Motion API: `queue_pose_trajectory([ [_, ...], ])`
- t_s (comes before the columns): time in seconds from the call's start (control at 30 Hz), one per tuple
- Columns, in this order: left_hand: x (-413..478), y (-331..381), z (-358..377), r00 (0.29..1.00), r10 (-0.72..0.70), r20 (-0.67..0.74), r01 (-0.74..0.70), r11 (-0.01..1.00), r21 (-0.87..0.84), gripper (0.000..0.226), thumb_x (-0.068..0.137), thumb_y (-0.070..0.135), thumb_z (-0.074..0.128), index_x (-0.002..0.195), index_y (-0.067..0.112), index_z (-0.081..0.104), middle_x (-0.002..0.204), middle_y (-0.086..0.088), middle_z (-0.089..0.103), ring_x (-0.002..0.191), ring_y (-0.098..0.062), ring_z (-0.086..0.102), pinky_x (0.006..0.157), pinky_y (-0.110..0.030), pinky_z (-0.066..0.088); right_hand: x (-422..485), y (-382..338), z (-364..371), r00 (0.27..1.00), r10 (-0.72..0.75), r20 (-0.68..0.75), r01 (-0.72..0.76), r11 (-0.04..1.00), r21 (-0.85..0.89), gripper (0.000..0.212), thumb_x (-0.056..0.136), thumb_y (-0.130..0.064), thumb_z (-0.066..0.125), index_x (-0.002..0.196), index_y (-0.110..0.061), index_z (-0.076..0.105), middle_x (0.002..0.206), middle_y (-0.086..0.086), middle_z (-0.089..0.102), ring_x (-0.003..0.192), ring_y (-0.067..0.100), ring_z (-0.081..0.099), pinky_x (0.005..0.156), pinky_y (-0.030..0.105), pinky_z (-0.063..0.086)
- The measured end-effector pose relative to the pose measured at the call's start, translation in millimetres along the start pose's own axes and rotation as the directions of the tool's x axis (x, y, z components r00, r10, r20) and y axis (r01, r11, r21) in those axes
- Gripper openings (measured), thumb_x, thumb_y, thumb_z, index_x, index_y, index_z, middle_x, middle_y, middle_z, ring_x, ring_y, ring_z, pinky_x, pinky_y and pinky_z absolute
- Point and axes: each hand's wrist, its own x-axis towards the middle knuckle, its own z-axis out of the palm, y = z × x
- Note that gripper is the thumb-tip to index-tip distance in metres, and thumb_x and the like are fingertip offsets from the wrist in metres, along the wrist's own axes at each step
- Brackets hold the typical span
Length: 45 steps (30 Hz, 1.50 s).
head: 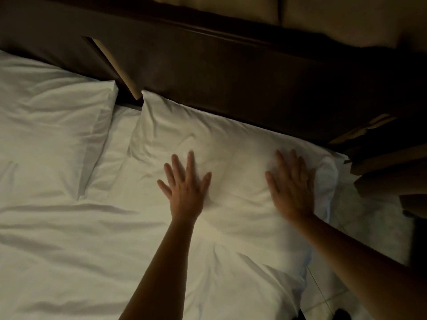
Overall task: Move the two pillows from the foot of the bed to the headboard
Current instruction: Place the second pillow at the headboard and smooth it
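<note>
both hands, left hand (184, 192) and right hand (291, 188), press flat, fingers spread wide, holding nothing; smooth the right pillow (226, 139) evenly toward the headboard (231, 72), probably already touching.

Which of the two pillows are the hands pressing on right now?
The right pillow: both hands, left and right, lie flat on it. The left pillow is untouched.

Dim warm light, dark headboard (231, 72), motion-blurred hands (186, 192)

The left pillow (46, 107) runs off the left edge; both hands' fingertips (280, 155) are motion-blurred; dark objects at far right (392, 167) stay unidentifiable.
</note>
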Motion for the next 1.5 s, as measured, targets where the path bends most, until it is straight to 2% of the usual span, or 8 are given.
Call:
queue_pose_trajectory([
  [0.37,4,-9,27,0.999,-0.026,0.031,0.026,1.000,-0.007,0.073,0.095,0.078,0.026,0.158,0.052,-0.002,0.172,-0.001,-0.005,0.157,-0.031,-0.010,0.119,-0.069,0.001,-8,10,31,0.999,-0.030,0.022,0.030,0.999,-0.016,0.063,0.102,-0.059,0.028,0.159,-0.037,0.012,0.165,0.005,0.024,0.149,0.030,0.025,0.119,0.054,0.018],
  [0.57,-14,12,12,0.998,-0.050,-0.026,0.048,0.997,-0.065,0.077,0.096,0.076,0.031,0.158,0.050,-0.006,0.172,-0.002,-0.008,0.157,-0.033,-0.011,0.119,-0.068,-0.002,-27,13,5,0.997,-0.065,0.032,0.063,0.996,0.057,0.072,0.097,-0.063,0.038,0.158,-0.039,0.010,0.167,0.001,0.013,0.152,0.028,0.016,0.120,0.054,0.014],
  [0.7,-43,16,25,0.999,-0.012,0.039,0.013,1.000,-0.027,0.075,0.096,0.075,0.031,0.157,0.053,-0.007,0.171,0.000,-0.011,0.157,-0.030,-0.013,0.119,-0.069,0.001,-50,38,14,0.981,-0.161,0.105,0.169,0.982,-0.080,0.080,0.093,-0.069,0.041,0.159,-0.034,0.015,0.166,0.007,0.020,0.150,0.032,0.023,0.117,0.058,0.020],
  [0.9,-32,17,19,0.992,-0.055,0.114,0.061,0.996,-0.057,0.072,0.095,0.076,0.031,0.156,0.054,0.000,0.172,0.001,-0.006,0.157,-0.030,-0.011,0.119,-0.069,0.001,-34,34,14,0.972,-0.129,0.199,0.146,0.987,-0.073,0.081,0.089,-0.071,0.042,0.158,-0.037,0.016,0.164,0.008,0.025,0.147,0.034,0.027,0.113,0.059,0.026],
  [1.07,-60,19,-5,0.984,-0.127,0.124,0.146,0.976,-0.161,0.065,0.096,0.071,0.036,0.154,0.057,0.011,0.169,0.006,0.006,0.156,-0.028,0.005,0.115,-0.069,0.019,-32,32,-14,0.949,-0.146,0.280,0.141,0.989,0.036,0.081,0.087,-0.069,0.046,0.156,-0.039,0.018,0.164,0.007,0.022,0.148,0.033,0.025,0.113,0.058,0.029],
  [1.17,-97,22,-15,0.969,-0.193,0.156,0.222,0.956,-0.190,0.067,0.095,0.072,0.036,0.156,0.054,0.015,0.171,0.005,0.005,0.157,-0.030,0.005,0.117,-0.068,0.019,-35,36,-43,0.930,-0.186,0.316,0.171,0.982,0.076,0.079,0.088,-0.068,0.045,0.156,-0.037,0.019,0.165,0.006,0.020,0.148,0.033,0.025,0.116,0.054,0.029],
  [1.33,-169,32,-35,0.963,-0.223,0.151,0.242,0.962,-0.129,0.064,0.099,0.068,0.032,0.158,0.046,0.019,0.171,0.002,0.007,0.157,-0.032,0.004,0.120,-0.064,0.020,-50,47,-100,0.892,-0.320,0.320,0.302,0.947,0.106,0.075,0.092,-0.064,0.047,0.156,-0.034,0.022,0.165,0.005,0.021,0.149,0.031,0.025,0.113,0.049,0.037],
  [1.5,-238,48,-52,0.960,-0.279,0.009,0.276,0.947,-0.165,0.065,0.101,0.062,0.034,0.159,0.031,0.028,0.169,-0.006,0.019,0.155,-0.034,0.016,0.121,-0.056,0.025,-75,61,-154,0.848,-0.447,0.286,0.407,0.894,0.190,0.069,0.094,-0.051,0.054,0.155,-0.028,0.029,0.161,0.007,0.031,0.145,0.030,0.032,0.114,0.047,0.036],
])
